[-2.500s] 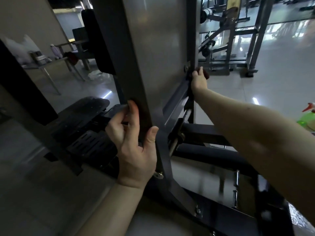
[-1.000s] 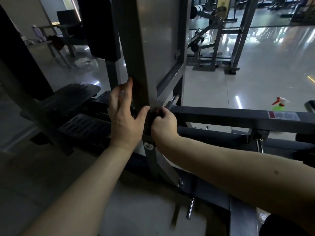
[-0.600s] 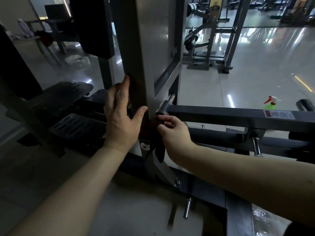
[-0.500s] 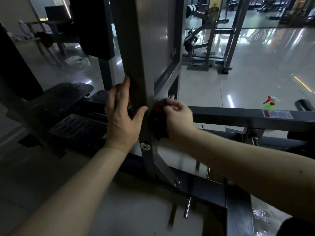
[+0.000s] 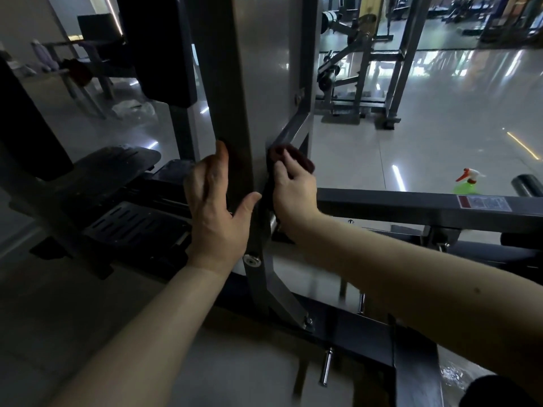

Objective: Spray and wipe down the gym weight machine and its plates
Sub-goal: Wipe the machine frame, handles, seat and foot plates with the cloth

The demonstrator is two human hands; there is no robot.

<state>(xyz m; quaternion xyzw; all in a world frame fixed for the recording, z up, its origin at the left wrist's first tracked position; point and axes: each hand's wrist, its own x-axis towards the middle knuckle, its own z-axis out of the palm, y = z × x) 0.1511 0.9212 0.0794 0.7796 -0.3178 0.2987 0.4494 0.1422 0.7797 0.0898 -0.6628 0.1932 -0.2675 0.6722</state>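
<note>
**A:** how far along is this wipe-down, can anyone tell?

**B:** partway at best, imo. The right grip is clenched round a dark red cloth and presses it against the grey upright post of the weight machine, just below where the slanted brace joins it. The left grip is released, holding nothing. Its fingers lie flat along the post's other side with the thumb spread, so I'd say it's just steadying.

**A:** and the spraying?

**B:** nobody's spraying right now. The green spray bottle stands on the floor, well apart, beyond the horizontal bar. It's too dim to tell which surfaces are already wiped. My guess at what's left is that bar, the black slotted footplate, the dark pad up top and the base frame. No weight plates in view at all, so I'd count those as still to do.
</note>
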